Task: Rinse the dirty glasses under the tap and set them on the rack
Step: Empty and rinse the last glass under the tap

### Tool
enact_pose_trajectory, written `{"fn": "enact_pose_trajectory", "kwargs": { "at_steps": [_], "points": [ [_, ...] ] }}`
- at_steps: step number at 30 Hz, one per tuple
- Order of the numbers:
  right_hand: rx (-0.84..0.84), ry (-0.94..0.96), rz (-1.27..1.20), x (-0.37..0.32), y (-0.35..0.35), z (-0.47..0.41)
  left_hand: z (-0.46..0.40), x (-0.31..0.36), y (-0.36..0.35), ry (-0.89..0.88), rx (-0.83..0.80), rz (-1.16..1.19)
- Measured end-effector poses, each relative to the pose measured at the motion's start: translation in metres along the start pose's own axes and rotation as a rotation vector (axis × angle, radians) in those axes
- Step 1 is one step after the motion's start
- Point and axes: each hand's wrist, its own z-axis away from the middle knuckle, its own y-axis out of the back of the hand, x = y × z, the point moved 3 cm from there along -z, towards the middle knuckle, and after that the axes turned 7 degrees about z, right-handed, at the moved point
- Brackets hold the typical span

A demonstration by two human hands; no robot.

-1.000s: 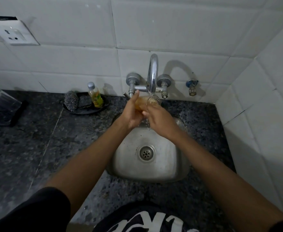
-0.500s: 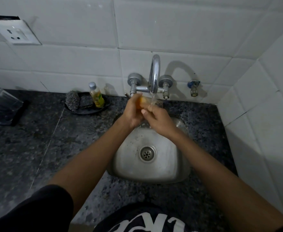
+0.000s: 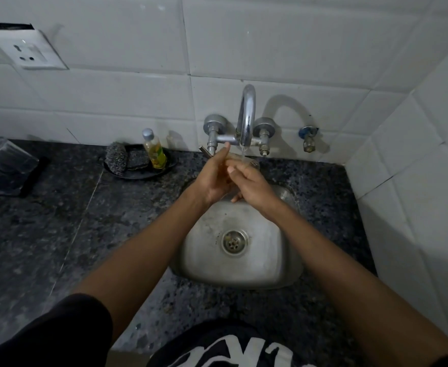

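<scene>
The glass [image 3: 240,162] sits directly under the tap [image 3: 246,115], held between both hands above the back of the sink [image 3: 244,268], with water running onto it from the spout. Only a sliver of it shows between the fingers, tinted amber; its mouth and base are hard to make out. Judged from this, it is light and rigid but fragile, and wet glass is slippery, so a wrap around the body, thumb opposite fingers, would likely be safer than a pinch at the rim. The left hand [image 3: 213,178] curls around the glass from the side nearer the bottle [image 3: 154,149], thumb raised toward the tap. The right hand [image 3: 249,181] closes on it from the other side, fingers bent over its top and reaching underneath. Both hands are grasping it; neither is relaxed. The rack [image 3: 4,168], well away from the tap at the counter's far end, looks dim and blurred.
</scene>
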Motion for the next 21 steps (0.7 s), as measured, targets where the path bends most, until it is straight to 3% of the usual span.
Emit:
{"fn": "enact_pose_trajectory", "kwargs": {
  "at_steps": [3, 7, 12, 18, 21],
  "points": [
    [-0.034, 0.035, 0.089, 0.004, 0.001, 0.003, -0.002, -0.001, 0.001, 0.0, -0.032, -0.079],
    [0.028, -0.085, -0.17, 0.011, 0.007, 0.009, -0.005, 0.001, 0.012, -0.09, 0.059, -0.062],
    [0.191, -0.015, -0.01, 0.031, 0.02, 0.017, -0.006, 0.005, 0.02, -0.223, 0.131, -0.109],
    [0.23, -0.033, 0.046, 0.046, 0.026, 0.018, -0.007, 0.011, 0.019, -0.293, 0.164, -0.077],
    [0.256, 0.048, 0.199, 0.052, 0.029, 0.016, -0.005, 0.012, 0.019, -0.308, 0.219, -0.057]
  ]
}}
